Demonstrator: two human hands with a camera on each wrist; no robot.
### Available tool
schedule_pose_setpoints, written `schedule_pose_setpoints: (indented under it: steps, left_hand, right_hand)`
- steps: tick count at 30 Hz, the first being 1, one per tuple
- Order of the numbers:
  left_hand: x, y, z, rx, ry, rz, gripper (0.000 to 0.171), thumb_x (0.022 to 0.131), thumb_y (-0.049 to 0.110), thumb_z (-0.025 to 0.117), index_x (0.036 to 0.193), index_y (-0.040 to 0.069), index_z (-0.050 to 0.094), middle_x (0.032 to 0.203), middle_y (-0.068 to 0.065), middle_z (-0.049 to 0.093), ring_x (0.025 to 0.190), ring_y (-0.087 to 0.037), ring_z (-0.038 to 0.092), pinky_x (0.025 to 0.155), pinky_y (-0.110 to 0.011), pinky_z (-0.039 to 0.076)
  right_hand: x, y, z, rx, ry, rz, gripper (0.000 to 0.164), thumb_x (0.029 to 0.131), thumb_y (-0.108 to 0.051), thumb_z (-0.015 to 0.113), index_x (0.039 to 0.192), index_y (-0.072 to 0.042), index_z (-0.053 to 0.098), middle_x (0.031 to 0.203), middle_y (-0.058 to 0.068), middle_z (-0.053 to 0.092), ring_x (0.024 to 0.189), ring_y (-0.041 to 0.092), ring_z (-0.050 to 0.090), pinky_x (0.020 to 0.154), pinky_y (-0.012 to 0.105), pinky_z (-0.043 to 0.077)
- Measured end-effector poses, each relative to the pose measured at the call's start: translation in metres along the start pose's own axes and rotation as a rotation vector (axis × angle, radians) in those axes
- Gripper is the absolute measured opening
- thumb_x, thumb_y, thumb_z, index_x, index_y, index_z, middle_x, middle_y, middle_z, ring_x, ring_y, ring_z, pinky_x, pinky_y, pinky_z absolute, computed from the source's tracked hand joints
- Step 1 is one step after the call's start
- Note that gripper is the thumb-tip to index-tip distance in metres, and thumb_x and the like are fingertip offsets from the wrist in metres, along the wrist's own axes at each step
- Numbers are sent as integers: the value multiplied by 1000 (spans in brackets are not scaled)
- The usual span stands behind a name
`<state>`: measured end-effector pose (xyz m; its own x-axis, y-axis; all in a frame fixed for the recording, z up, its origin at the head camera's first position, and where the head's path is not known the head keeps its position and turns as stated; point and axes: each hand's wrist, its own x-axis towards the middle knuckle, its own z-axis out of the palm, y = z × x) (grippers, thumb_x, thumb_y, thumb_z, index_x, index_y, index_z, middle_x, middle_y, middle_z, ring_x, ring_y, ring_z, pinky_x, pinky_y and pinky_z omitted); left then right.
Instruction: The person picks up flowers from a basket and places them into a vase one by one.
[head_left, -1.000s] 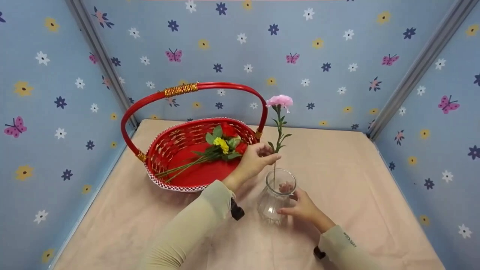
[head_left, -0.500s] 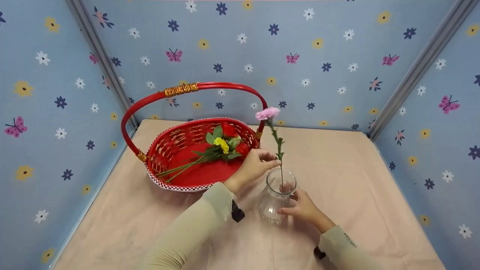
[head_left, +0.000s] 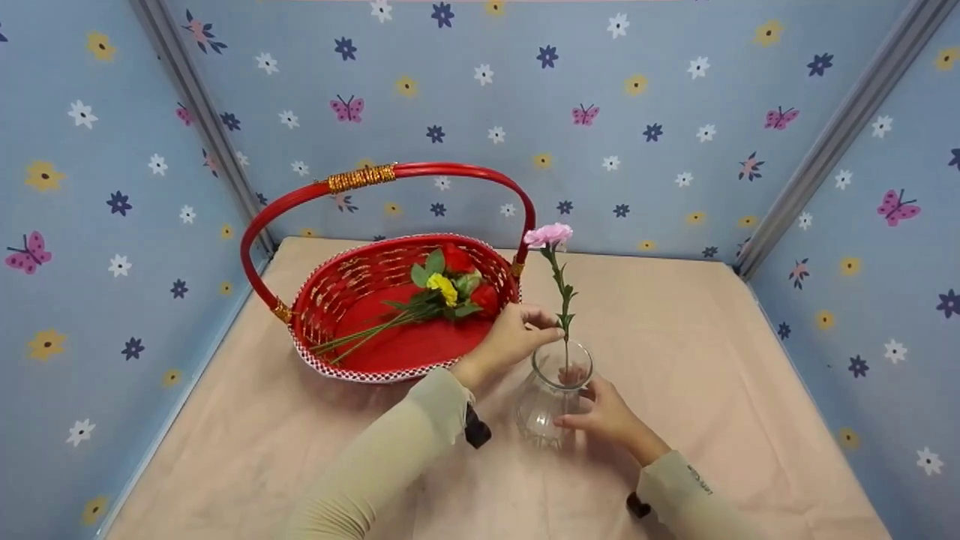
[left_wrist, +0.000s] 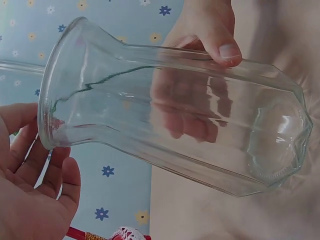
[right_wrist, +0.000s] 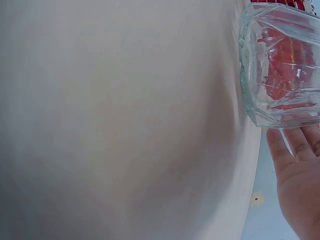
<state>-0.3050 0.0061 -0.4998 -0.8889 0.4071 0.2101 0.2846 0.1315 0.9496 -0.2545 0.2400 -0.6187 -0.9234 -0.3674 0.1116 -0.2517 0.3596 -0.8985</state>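
A pink carnation [head_left: 550,235] stands almost upright, its long green stem running down through the mouth of a clear glass vase [head_left: 540,409]. My left hand [head_left: 511,341] pinches that stem just above the rim. At the vase's right side, my right hand [head_left: 611,421] holds the glass between thumb and fingers. Through the wall of the vase [left_wrist: 125,95] in the left wrist view, the right hand's fingers show behind the glass. The right wrist view catches the vase's thick base [right_wrist: 255,100] on the cloth, with part of the right hand [right_wrist: 302,185] beside it.
Left of the vase sits a red woven basket [head_left: 337,367] with a tall arched handle [head_left: 465,171]. Inside lie red flowers [head_left: 459,260] and a yellow flower [head_left: 442,290] with green stems. A pale pink cloth [head_left: 675,322] covers the table, and patterned blue panels [head_left: 480,105] surround it.
My left hand has lowered the carnation, its stem going deeper into the vase. The bloom swung left, then slightly back right. My right hand and the vase stay in place.
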Motion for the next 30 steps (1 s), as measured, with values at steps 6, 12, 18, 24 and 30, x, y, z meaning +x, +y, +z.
schedule_pose_setpoints:
  steps: [6,12,18,24,30]
  left_hand:
    - [-4,-1,-3,35,-45,-4,15,98,14,79,107,3,84,110,-11,78,98,-9,64,88,-27,54]
    - [-7,-2,-9,66,-47,16,16,98,16,80,111,7,84,111,-6,79,99,-12,67,89,-27,58]
    - [-8,-5,-18,60,-32,35,20,97,14,81,112,1,81,106,-13,80,92,-8,67,86,-25,56]
    - [-11,-6,-29,72,-18,50,20,96,15,82,111,2,81,106,-13,81,92,-8,68,87,-26,57]
    - [-17,-8,-41,56,-3,31,18,98,13,80,113,4,81,109,-13,80,96,-12,69,89,-25,58]
  right_hand:
    - [0,-2,0,-3,-7,14,84,80,-10,96,150,8,52,151,31,61,142,50,58,121,67,43]
    - [0,-4,1,8,-4,19,82,80,-9,96,149,5,54,150,28,63,142,49,58,122,67,41]
    - [1,-2,2,10,-6,39,83,79,-11,97,150,2,54,150,24,64,141,46,60,123,66,41]
    - [1,-2,1,-17,-8,60,86,79,-14,97,152,1,53,152,23,63,142,46,59,123,66,41]
    - [1,-3,1,-13,-6,50,86,79,-14,97,151,2,54,151,26,62,142,46,59,123,65,41]
